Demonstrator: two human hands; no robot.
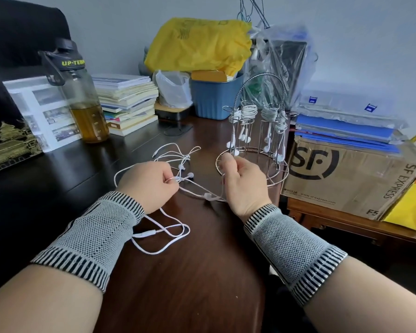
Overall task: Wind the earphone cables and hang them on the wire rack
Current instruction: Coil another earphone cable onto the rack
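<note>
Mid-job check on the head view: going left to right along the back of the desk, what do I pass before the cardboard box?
Water bottle → stack of books → blue bin → wire rack hung with wound earphones → SF Express cardboard box.

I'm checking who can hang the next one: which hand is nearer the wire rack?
Right. The right hand is just in front of the wire rack base; the left hand is farther off to its left.

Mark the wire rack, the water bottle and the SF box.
wire rack (262, 76), head view, top of arched handle
water bottle (88, 121), head view, amber liquid section
SF box (346, 186), head view, front cardboard face
</note>
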